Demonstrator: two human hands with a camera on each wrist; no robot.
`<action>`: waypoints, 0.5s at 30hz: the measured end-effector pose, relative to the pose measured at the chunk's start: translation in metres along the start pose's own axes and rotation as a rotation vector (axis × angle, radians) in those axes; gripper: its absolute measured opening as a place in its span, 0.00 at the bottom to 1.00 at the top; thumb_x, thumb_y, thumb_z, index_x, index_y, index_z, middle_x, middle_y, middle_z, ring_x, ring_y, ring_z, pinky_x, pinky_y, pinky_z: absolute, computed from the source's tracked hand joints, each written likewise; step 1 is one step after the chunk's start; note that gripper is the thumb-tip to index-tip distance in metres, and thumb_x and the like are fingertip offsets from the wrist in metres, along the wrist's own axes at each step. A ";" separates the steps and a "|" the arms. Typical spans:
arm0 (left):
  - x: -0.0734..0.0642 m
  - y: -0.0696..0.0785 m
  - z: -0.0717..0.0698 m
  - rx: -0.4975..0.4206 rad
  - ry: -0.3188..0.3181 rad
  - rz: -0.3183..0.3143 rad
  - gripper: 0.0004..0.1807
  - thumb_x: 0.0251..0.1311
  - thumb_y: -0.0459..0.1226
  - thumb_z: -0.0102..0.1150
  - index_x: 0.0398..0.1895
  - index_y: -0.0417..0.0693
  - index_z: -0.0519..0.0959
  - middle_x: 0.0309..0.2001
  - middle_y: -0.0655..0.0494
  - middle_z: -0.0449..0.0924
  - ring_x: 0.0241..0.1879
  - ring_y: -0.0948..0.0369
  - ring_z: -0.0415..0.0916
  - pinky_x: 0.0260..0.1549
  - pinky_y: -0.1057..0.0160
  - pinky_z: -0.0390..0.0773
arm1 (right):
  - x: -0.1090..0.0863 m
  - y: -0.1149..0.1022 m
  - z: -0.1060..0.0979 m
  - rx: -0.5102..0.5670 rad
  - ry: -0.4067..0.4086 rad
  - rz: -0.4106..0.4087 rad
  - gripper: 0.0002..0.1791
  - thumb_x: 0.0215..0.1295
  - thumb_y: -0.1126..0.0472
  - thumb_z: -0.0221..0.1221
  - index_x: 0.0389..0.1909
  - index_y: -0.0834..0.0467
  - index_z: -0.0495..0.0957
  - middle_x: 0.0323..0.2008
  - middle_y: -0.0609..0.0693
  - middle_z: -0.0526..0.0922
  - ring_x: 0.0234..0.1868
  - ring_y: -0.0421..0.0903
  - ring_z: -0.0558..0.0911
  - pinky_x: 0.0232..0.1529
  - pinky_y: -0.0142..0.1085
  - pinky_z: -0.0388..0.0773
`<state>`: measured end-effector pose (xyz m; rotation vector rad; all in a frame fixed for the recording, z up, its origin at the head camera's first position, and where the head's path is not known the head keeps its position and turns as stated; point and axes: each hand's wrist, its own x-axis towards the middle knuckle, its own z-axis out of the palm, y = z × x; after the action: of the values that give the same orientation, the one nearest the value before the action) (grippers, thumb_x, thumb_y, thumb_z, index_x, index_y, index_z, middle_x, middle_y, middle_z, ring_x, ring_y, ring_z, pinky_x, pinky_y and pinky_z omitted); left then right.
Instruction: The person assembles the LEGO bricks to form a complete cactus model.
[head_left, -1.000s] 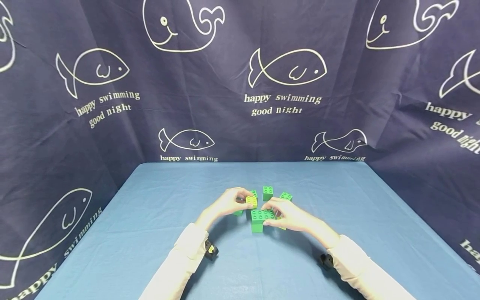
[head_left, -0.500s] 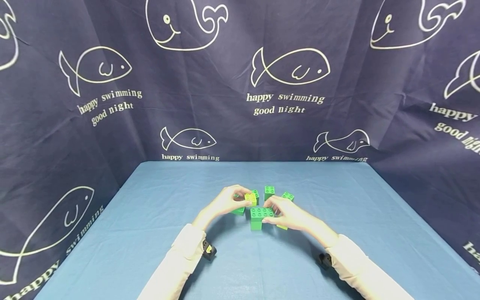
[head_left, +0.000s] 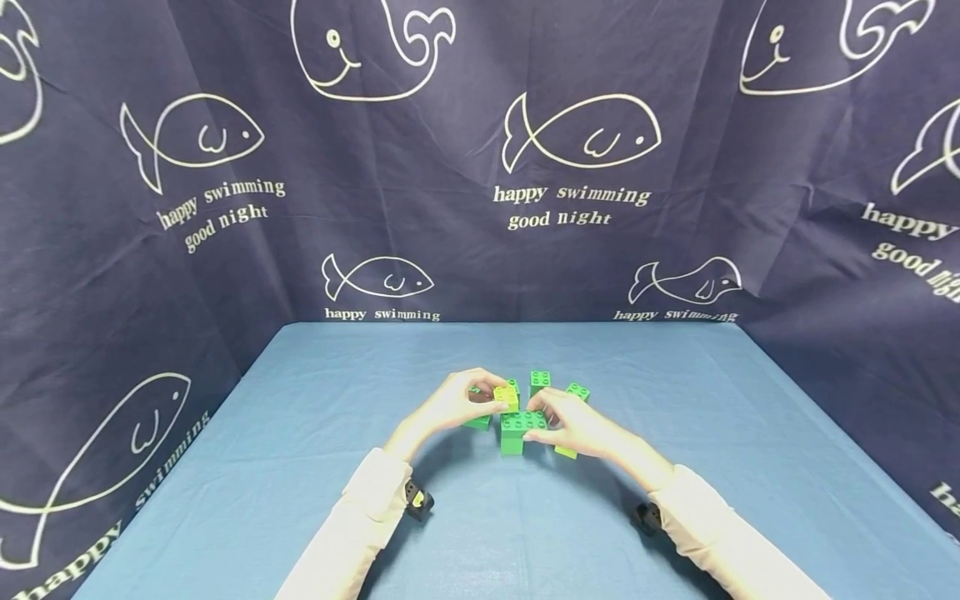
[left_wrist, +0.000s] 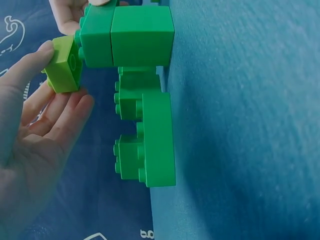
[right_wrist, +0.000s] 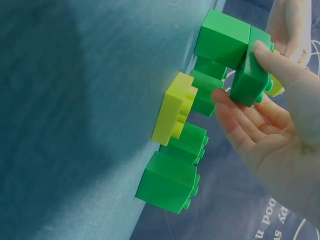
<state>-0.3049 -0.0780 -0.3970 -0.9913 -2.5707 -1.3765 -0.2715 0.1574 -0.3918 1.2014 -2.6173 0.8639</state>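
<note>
In the left wrist view, my left hand (left_wrist: 35,120) pinches a small yellow-green building brick (left_wrist: 62,65) between thumb and fingers. The brick is tilted, its hollow underside facing the studs of a long green brick (left_wrist: 97,42) close by. That long brick lies across a green block (head_left: 512,445) standing on the table, jutting out to the right over it. From the right, my right hand (head_left: 579,425) grips the long brick, thumb at the near side and fingers at the far side, as the right wrist view shows.
A flat yellow brick (right_wrist: 172,110) lies beneath my right hand. Green bricks stand behind it, one (head_left: 540,381) at the back and another (head_left: 577,390) further right. Left of the stack is a long green brick (left_wrist: 160,140) with green bricks behind it. Blue cloth (head_left: 315,375) covers the table.
My left hand has shifted slightly right over the last half second, bringing the yellow-green brick nearer the long green brick. The right hand keeps its grip, almost still.
</note>
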 end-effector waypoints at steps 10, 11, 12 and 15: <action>-0.008 0.033 -0.003 -0.036 -0.032 0.010 0.19 0.50 0.31 0.68 0.46 0.35 0.79 0.42 0.43 0.80 0.41 0.49 0.78 0.45 0.60 0.80 | 0.001 0.003 0.002 -0.014 0.038 -0.050 0.17 0.53 0.59 0.67 0.40 0.62 0.75 0.36 0.53 0.79 0.32 0.43 0.76 0.33 0.32 0.80; -0.009 0.037 -0.004 -0.038 -0.037 0.012 0.18 0.50 0.31 0.67 0.46 0.34 0.79 0.42 0.42 0.80 0.41 0.48 0.78 0.44 0.60 0.81 | 0.001 0.003 0.002 -0.015 0.037 -0.049 0.17 0.53 0.59 0.67 0.40 0.62 0.75 0.36 0.53 0.79 0.32 0.43 0.76 0.33 0.31 0.80; -0.010 0.039 -0.005 -0.040 -0.043 0.014 0.18 0.51 0.31 0.67 0.46 0.34 0.79 0.41 0.42 0.80 0.40 0.48 0.78 0.44 0.60 0.81 | 0.001 0.003 0.002 -0.016 0.034 -0.046 0.16 0.53 0.59 0.67 0.40 0.62 0.75 0.36 0.53 0.79 0.33 0.43 0.76 0.33 0.31 0.80; -0.009 0.034 -0.003 -0.046 -0.052 0.009 0.18 0.50 0.31 0.67 0.46 0.34 0.78 0.41 0.42 0.80 0.41 0.48 0.78 0.45 0.59 0.80 | 0.001 0.003 0.000 -0.010 0.011 -0.028 0.16 0.54 0.60 0.66 0.41 0.62 0.75 0.38 0.54 0.79 0.33 0.43 0.76 0.34 0.32 0.80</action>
<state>-0.2795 -0.0713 -0.3742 -1.0586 -2.5786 -1.4331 -0.2742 0.1582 -0.3932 1.2237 -2.5868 0.8489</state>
